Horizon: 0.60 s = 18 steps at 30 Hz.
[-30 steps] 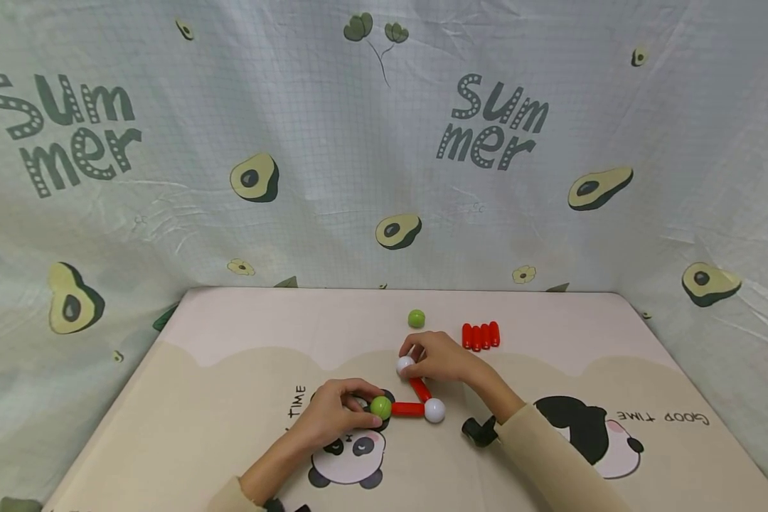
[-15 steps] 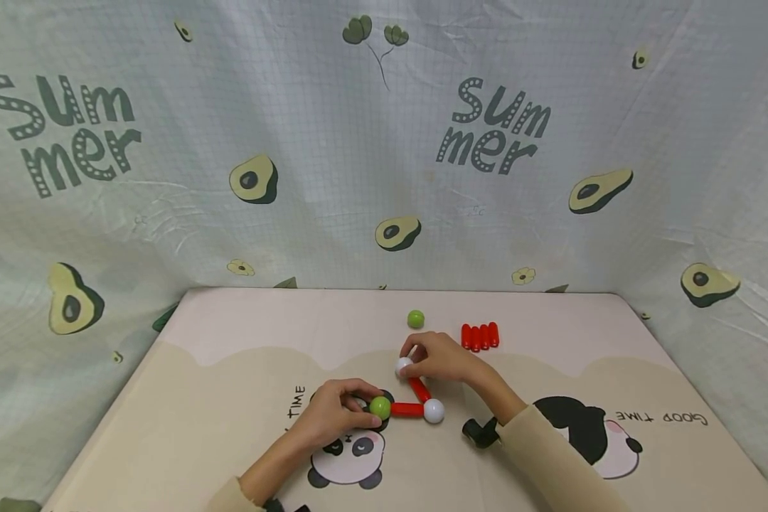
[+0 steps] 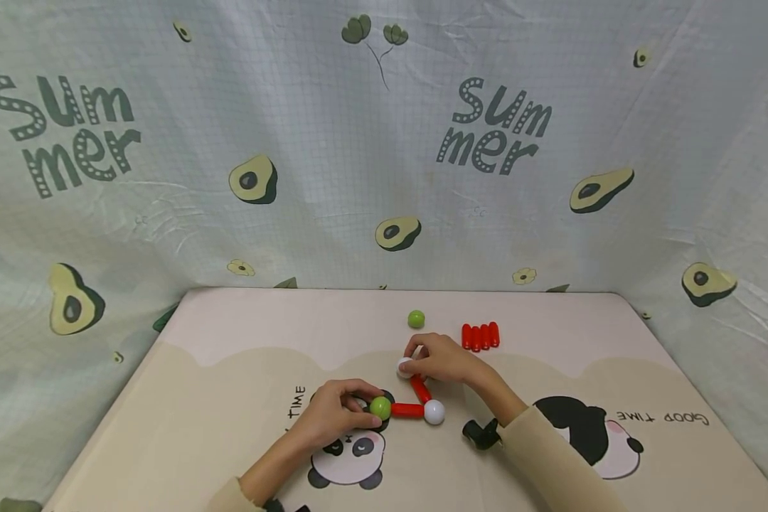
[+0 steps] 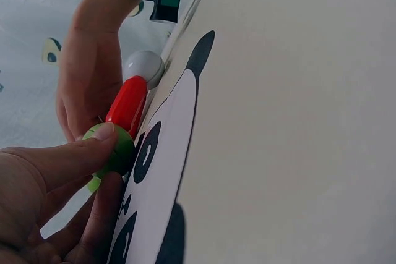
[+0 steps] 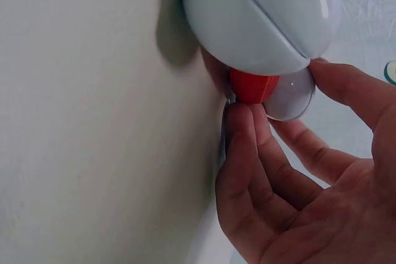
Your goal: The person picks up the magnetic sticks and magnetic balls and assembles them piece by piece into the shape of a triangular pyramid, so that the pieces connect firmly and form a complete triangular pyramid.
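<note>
A green ball (image 3: 380,407) is pinched by the left hand (image 3: 334,409), and a white ball (image 3: 404,361) is gripped by the right hand (image 3: 444,359). Between these, 2 red rods (image 3: 407,410) are laid at an angle, met at their corner by a 2nd white ball (image 3: 434,412). Farther back on the tabletop (image 3: 198,427), a loose green ball (image 3: 416,318) is seen near 4 more red rods (image 3: 485,336), lined up side by side. The tabletop is printed with a panda (image 3: 348,464), and is backed by a sheet (image 3: 333,128) patterned with avocados (image 3: 398,232).

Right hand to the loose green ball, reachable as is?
Probably yes: the loose green ball sits just beyond the right hand, nothing visible between them. That hand pinches a white ball, though, so it likely must let go first.
</note>
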### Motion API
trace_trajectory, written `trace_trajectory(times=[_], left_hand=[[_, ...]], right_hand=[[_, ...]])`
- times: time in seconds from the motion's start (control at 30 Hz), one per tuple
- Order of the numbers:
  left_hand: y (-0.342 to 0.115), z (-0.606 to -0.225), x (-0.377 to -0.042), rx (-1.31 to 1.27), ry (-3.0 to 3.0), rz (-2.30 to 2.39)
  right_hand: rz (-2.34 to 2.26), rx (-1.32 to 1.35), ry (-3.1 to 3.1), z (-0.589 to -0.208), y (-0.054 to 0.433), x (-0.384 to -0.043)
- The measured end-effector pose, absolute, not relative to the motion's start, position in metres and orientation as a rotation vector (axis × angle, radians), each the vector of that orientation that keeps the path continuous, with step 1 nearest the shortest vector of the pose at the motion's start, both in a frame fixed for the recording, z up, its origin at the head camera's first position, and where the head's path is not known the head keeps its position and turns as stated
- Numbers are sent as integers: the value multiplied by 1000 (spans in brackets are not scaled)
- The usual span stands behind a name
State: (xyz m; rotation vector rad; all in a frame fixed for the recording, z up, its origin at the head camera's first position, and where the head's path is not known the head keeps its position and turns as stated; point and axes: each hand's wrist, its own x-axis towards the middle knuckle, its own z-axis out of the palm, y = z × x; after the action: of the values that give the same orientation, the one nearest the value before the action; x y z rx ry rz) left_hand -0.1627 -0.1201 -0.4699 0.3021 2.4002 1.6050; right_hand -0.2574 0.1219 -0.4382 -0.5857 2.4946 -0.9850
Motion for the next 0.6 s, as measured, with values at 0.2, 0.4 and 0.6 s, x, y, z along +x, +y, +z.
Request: trace_trajectory(times=[0.2,0.4,0.6], left_hand=[[-122,-471,-162,325,2403,1600],[-124,-474,-161,349,2416,1580],[-126,-475,-159,348,2418,1583]], right_hand=[[-1053,-515,2473,-438,122,-256],[-1097,-469,2448,-438,123,-253],[-1076,-454,2466,-439,122,-249]])
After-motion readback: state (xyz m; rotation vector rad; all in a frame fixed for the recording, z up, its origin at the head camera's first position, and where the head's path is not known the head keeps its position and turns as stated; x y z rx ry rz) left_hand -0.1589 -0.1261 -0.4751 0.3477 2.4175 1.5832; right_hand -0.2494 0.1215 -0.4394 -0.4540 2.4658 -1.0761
